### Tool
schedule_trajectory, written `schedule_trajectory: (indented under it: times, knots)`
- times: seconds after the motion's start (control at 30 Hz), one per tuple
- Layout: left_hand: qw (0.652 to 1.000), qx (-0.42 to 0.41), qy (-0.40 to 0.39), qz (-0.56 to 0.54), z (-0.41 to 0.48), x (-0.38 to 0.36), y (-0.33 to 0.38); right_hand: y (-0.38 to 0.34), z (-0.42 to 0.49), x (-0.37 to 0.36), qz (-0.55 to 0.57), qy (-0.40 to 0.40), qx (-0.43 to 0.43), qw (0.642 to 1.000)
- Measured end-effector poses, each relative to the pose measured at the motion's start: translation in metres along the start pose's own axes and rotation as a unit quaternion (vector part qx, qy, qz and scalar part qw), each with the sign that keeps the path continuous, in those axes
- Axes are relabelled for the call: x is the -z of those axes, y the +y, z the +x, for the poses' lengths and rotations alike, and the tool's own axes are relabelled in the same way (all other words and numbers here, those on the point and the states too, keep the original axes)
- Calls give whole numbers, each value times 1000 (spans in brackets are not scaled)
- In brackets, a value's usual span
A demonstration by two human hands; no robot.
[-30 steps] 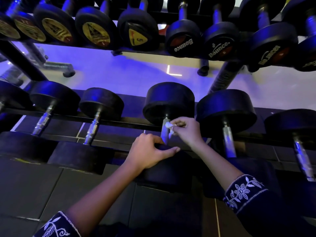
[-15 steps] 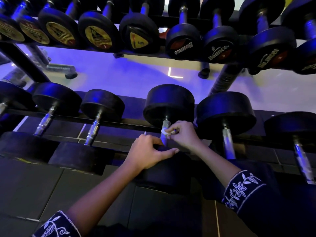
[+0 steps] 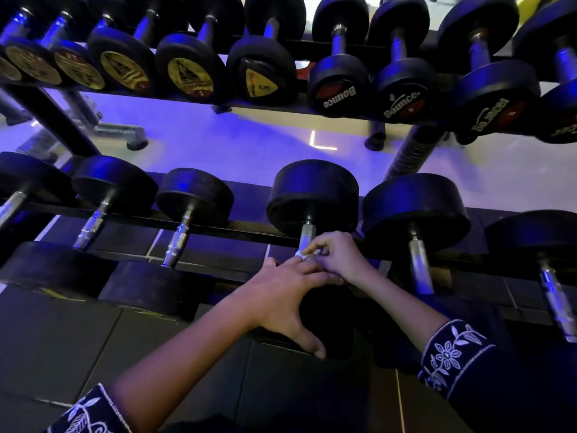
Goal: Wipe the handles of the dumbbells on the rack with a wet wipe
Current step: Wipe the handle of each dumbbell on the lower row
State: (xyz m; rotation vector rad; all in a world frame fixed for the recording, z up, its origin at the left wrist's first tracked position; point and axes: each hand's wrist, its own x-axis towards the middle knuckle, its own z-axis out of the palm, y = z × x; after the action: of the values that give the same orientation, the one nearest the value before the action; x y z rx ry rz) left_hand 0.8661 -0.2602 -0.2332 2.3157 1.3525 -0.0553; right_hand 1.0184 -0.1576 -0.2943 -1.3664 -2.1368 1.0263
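Handle (image 3: 306,234) under work belongs to the large dumbbell on the lower tier of the rack (image 3: 218,227); its long axis runs away from the person, from the near head (image 3: 331,320) up to the far head (image 3: 312,192). Right hand (image 3: 338,259) comes in from the right, its fingers (image 3: 318,242) curled narrow and pinching the wet wipe (image 3: 300,254) against the near end of the exposed steel. Bare knurled handle lies just beyond the wipe, toward the far head, so the next stroke probably runs up along that axis. Left hand (image 3: 281,292) lies flat across the near head, fingers straight and spread, thumb down the front face, holding nothing; judged to be steadying the weight. Its fingertips sit just beside the wipe and crowd the lower handle. Neighbouring handle to the right (image 3: 420,270) and left (image 3: 178,239) stand apart, clear of both hands. Upper-tier dumbbells (image 3: 402,85) overhang but do not obstruct.
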Motion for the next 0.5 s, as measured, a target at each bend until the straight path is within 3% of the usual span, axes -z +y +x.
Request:
schedule_trajectory:
  times: [0.2,0.37,0.5]
  knots:
    - [999,-46,1,-17,-3,2,-15,6,22,3,-43,110,-8,993]
    - [995,-62,42,-59,-13,-7,-30,-4,-3,-5,-8,-1,74,997]
    - [993,-62,53,-80,-15,-5,-36,8,14,-6,-7,104,2,995]
